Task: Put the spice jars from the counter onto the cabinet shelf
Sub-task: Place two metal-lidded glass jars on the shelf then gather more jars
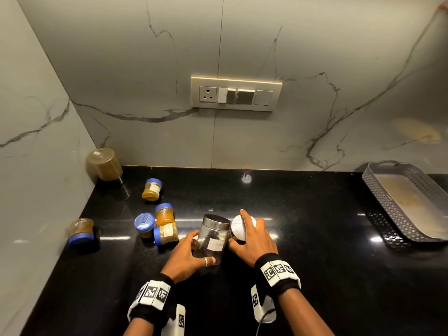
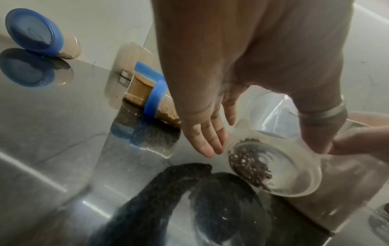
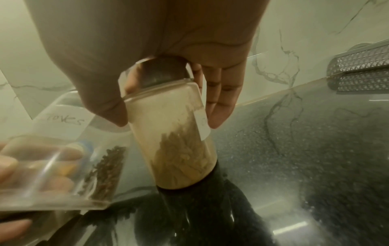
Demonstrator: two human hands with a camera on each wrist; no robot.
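Note:
My left hand (image 1: 186, 255) grips a clear glass jar of dark cloves (image 1: 213, 236) with a steel lid and a handwritten label. In the left wrist view the cloves jar (image 2: 273, 166) is tilted, its base showing, held between the fingers (image 2: 208, 141) and the ringed thumb. My right hand (image 1: 254, 238) grips a second steel-lidded jar (image 1: 238, 227) right beside it. In the right wrist view this jar (image 3: 179, 141) holds tan spice and stands on the black counter (image 3: 315, 149). No cabinet shelf is in view.
Several blue-lidded jars (image 1: 164, 214) of yellow-brown spice lie left of my hands, another (image 1: 81, 231) by the left wall. A larger jar (image 1: 104, 164) sits in the back corner. A grey perforated tray (image 1: 400, 197) stands at the right. A switch panel (image 1: 236, 94) is on the wall.

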